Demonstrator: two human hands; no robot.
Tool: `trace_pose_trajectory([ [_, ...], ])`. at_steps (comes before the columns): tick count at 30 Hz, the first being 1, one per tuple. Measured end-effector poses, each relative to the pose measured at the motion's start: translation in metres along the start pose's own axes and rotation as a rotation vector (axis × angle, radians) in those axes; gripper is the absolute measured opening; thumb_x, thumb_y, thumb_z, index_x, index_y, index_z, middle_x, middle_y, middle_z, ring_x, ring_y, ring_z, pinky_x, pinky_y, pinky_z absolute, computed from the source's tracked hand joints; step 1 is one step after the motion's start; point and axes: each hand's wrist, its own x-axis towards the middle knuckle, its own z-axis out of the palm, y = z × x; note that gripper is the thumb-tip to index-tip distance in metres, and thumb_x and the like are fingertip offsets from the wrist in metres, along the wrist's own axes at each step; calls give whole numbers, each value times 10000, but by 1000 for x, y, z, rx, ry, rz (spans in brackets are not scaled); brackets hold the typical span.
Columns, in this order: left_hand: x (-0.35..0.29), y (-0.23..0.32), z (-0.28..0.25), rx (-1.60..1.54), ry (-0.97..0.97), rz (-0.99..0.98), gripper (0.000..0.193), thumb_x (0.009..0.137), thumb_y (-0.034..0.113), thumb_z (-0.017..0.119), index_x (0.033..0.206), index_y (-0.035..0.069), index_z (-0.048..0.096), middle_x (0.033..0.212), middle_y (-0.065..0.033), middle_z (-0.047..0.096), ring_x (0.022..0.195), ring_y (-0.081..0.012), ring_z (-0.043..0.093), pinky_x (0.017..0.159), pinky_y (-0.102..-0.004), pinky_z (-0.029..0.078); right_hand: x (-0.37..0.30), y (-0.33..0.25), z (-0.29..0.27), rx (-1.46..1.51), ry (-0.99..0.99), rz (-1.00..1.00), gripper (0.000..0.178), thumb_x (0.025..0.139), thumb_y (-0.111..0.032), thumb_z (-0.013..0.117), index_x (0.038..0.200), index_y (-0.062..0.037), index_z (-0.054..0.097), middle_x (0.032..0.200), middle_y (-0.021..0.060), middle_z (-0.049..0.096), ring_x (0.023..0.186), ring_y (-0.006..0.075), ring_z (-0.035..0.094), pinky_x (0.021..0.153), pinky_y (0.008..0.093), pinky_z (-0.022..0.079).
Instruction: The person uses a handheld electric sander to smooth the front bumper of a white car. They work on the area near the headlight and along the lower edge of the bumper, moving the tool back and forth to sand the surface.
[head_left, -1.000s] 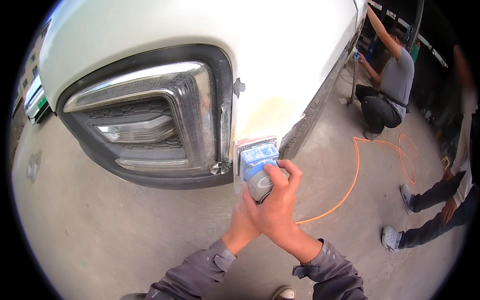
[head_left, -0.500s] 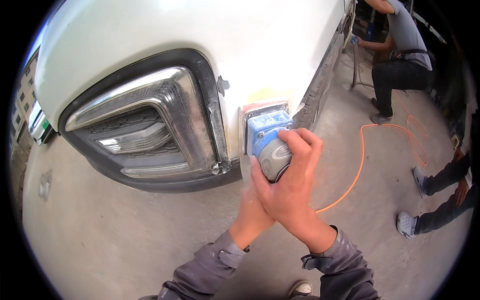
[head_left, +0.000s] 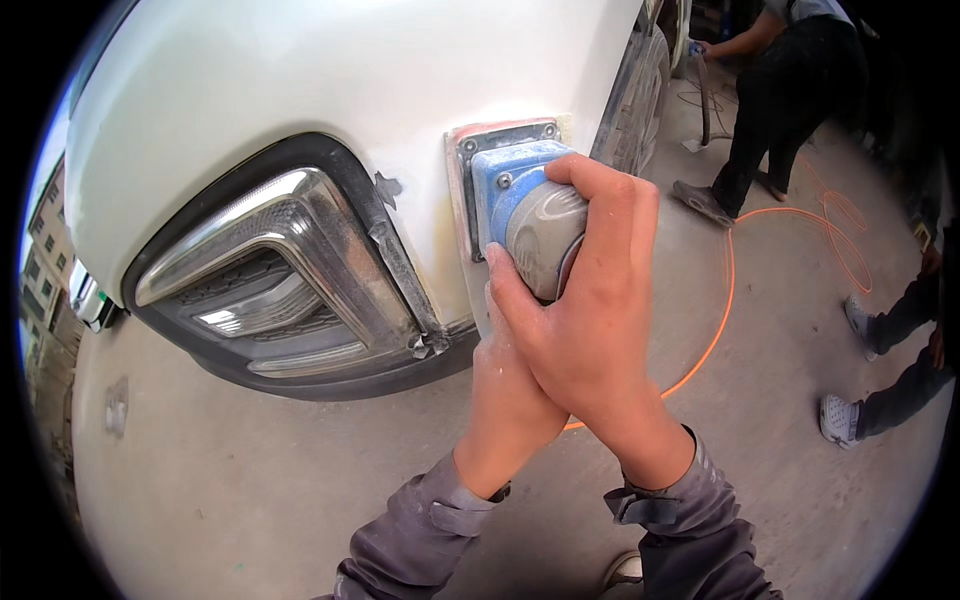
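White car bumper across top centre. Black-trimmed lamp housing set in near the bumper's lower edge. Right hand crossed over left hand. Right: pinching blue-and-grey sander between thumb on its left side and curled forefinger over its top; other fingertips hidden. Left: fingers mostly hidden, cannot tell if spread or pressed together. Sander just ahead of the right palm, pad against the bumper, between lamp housing and wheel-side edge. Pale marking on sander's grey cap, too blurred to read.

Blue-grey sander — against white bumper
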Motion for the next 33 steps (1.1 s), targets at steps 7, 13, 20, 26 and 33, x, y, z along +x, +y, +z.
trace_pose_trajectory([
  [7,-57,-25,10,65,-96,-31,451,805,128,674,1197,-1,494,985,-199,630,863,-436,602,714,-454,497,-97,12,22,-31,-198,5,731,643,-22,784,1272,-141,430,1225,237,383,870,394,596,685,457,532],
  [13,-108,-23,20,122,-301,-101,348,829,105,643,1144,7,532,942,-182,627,823,-420,605,699,-446,501,-113,22,-15,81,-415,170,757,631,-45,793,1279,-107,409,1248,210,393,814,391,608,677,450,531],
  [20,-21,37,-51,346,-482,294,184,756,-63,584,921,12,614,889,-113,634,830,-310,649,705,-372,526,-73,87,-70,0,-149,469,617,712,-107,719,1259,-54,439,1156,149,456,898,285,571,783,373,494],
  [26,132,41,-84,1386,-19,669,614,876,262,556,1421,17,410,1495,-167,364,1420,-304,294,1171,-473,197,-50,122,-104,385,72,659,581,719,-137,706,1240,-47,466,1053,99,509,921,188,526,825,311,450],
  [33,40,-39,-42,1623,-761,923,755,917,574,413,1438,28,394,1546,-103,305,1455,-251,219,1196,-415,174,-35,117,-107,734,198,776,595,735,-186,710,1260,-49,463,1059,89,523,921,152,532,778,292,466],
])
